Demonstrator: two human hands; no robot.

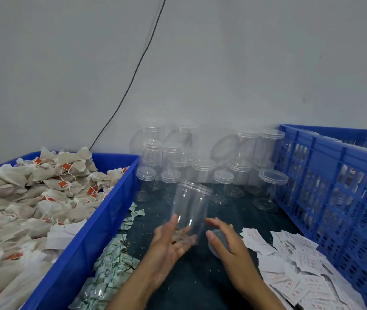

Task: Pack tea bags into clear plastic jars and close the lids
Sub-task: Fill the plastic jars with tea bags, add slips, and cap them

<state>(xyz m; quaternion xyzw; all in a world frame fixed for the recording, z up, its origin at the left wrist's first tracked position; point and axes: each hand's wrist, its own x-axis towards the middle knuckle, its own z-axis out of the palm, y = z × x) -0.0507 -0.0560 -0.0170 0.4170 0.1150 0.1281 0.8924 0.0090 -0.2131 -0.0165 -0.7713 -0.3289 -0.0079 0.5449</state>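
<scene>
Hands: left hand (169, 240) spread, cradling empty open jar (189, 209); right hand (225, 238) loosely curled over its lid (217, 242) on counter (200, 276) | progress: none packed in this jar; tea bags (32, 193) fill bin left of hands; capped empties (200, 168) beyond | writing: red tags, slips (301, 271) right, unreadable

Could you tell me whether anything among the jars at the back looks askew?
Yes. Most capped jars stand upright, but one jar in the back row lies tipped on its side against its neighbours, lid facing the camera. Small grain-like bits also lie scattered on the dark mat.
</scene>
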